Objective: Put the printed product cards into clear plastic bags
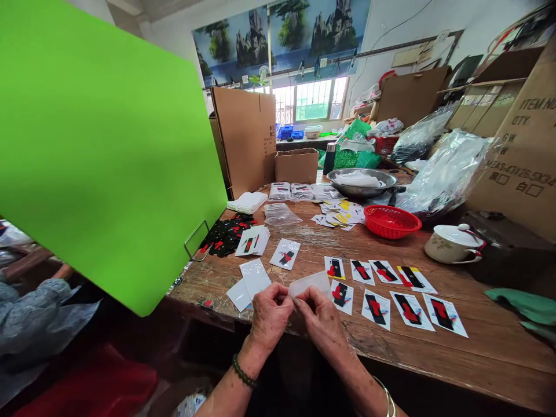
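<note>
A small translucent plastic bag (pixel 313 283) is pinched between my two hands at the table's front edge. My left hand (pixel 273 313) grips its near left end with thumb and fingers together. On the other side my right hand (pixel 320 317) closes on the same end, its fingertips almost touching the left ones. Left of the bag lie white cards (pixel 256 277), face down and overlapping. A card with a black and red piece (pixel 285 254) rests just beyond. To the right, several cards with black and red pieces (pixel 376 310) are laid out in two rows.
A pile of black and red pieces (pixel 228 233) lies at the left, beside a big green panel (pixel 108 150). Further back are filled plastic bags (pixel 302 191), a red basket (pixel 392 221), a metal pan (pixel 364 180) and a lidded cup (pixel 452 243). Cardboard boxes (pixel 516 133) stand at the right.
</note>
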Demonstrator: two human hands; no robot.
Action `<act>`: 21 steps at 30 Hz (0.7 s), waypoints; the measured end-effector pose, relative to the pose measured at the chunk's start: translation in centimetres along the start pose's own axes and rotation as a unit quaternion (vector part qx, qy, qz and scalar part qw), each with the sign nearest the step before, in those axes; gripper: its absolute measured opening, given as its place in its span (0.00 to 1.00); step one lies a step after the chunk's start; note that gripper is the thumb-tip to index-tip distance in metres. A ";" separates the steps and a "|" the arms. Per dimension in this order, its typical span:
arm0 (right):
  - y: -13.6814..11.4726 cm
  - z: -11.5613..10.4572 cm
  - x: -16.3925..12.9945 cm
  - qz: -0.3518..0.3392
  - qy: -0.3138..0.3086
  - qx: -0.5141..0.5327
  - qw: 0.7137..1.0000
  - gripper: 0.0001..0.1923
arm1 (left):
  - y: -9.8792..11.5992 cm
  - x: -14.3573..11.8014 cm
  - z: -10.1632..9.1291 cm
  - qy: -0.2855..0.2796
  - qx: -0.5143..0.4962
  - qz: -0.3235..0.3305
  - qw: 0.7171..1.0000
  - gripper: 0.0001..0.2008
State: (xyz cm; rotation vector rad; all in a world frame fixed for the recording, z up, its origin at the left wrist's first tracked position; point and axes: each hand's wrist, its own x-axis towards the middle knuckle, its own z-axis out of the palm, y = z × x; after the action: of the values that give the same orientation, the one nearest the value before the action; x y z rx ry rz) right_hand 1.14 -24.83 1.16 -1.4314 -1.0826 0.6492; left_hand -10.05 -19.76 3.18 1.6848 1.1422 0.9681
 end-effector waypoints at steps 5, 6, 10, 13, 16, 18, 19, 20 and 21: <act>0.6 0.3 -0.7 -0.121 0.072 -0.149 0.979 0.09 | -0.1 -0.1 0.9 0.071 0.042 0.023 0.996 0.04; 0.8 0.3 -0.8 -0.147 0.087 -0.173 0.970 0.08 | -0.2 -0.1 1.0 0.079 0.049 0.023 0.995 0.05; 0.9 0.3 -0.9 -0.232 0.127 -0.257 0.930 0.09 | -0.5 0.2 1.3 0.102 0.039 0.011 0.994 0.06; 0.5 0.2 -0.5 -0.249 0.134 -0.291 0.914 0.08 | -0.1 0.0 1.8 0.096 -0.007 0.005 0.995 0.05; 0.1 -0.5 0.7 -0.242 0.141 -0.307 0.910 0.09 | 0.7 -0.8 2.4 0.081 -0.052 -0.001 0.995 0.09; 0.0 -1.2 1.6 -0.219 0.138 -0.314 0.913 0.11 | 1.0 -1.5 2.7 0.057 -0.117 -0.030 0.991 0.10; 0.0 -1.5 1.9 -0.205 0.131 -0.314 0.918 0.10 | 1.1 -1.9 2.8 0.039 -0.163 -0.052 0.985 0.11; 0.0 -1.8 2.2 -0.193 0.121 -0.309 0.923 0.10 | 1.1 -2.2 2.8 0.013 -0.218 -0.078 0.973 0.11; 0.1 -2.0 2.3 -0.188 0.109 -0.296 0.930 0.11 | 1.2 -2.5 2.7 -0.019 -0.279 -0.105 0.954 0.10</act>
State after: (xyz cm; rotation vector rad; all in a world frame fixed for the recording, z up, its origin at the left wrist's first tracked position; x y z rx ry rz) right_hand 3.91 -23.67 1.90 -1.6837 -1.3908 -0.1330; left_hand -7.95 -22.96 3.07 1.0998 0.8903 1.0008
